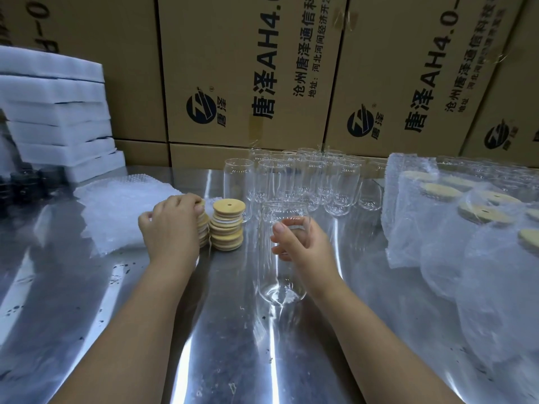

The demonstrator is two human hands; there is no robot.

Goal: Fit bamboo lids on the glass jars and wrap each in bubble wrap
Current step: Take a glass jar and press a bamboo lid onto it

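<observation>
A clear glass jar (274, 275) without a lid stands upright on the steel table (233, 330) in front of me. My right hand (303, 243) curls around its upper part and holds it. Two stacks of round bamboo lids stand left of the jar. My left hand (172, 225) grips the top lid of the left stack (204, 228) with its fingertips. The right stack (228, 224) is free, its top lid showing a small hole. A pile of bubble wrap sheets (116, 211) lies flat at the left.
Several empty glass jars (306, 182) stand grouped behind. Lidded jars wrapped in bubble wrap (466, 228) crowd the right side. White foam sheets (58, 118) are stacked at the far left, and cardboard boxes (248, 68) form a wall behind the table.
</observation>
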